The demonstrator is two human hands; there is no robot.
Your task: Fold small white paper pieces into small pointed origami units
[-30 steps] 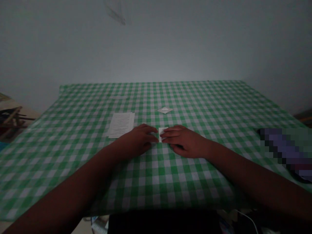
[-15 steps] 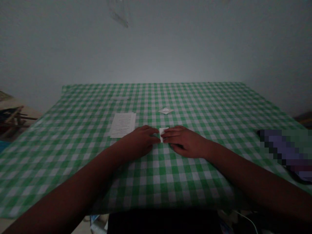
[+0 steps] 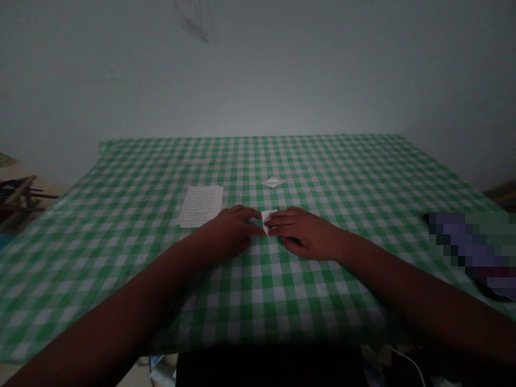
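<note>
A small white piece of paper (image 3: 265, 215) lies flat on the table between my two hands, partly covered by fingers. My right hand (image 3: 302, 232) rests palm down with stretched fingers over its right part, the thumb apart below. At the paper's left edge is my left hand (image 3: 237, 231), its thumb tip at the lower edge and the index finger apart above. Whether the left fingertips press on it I cannot tell. Farther back lies a diamond-shaped folded paper (image 3: 273, 183). A stack of printed sheets (image 3: 200, 207) lies just beyond my left forearm.
A green and white checked cloth (image 3: 346, 188) covers the table, which reaches back to a pale wall (image 3: 282, 70). A faint, clear strip (image 3: 197, 162) lies at the back left. On the right edge is a dark, pixelated object (image 3: 463, 242).
The view has shifted slightly. My left thumb reaches a little farther right along the lower edge of the small paper; my right hand stays on it.
</note>
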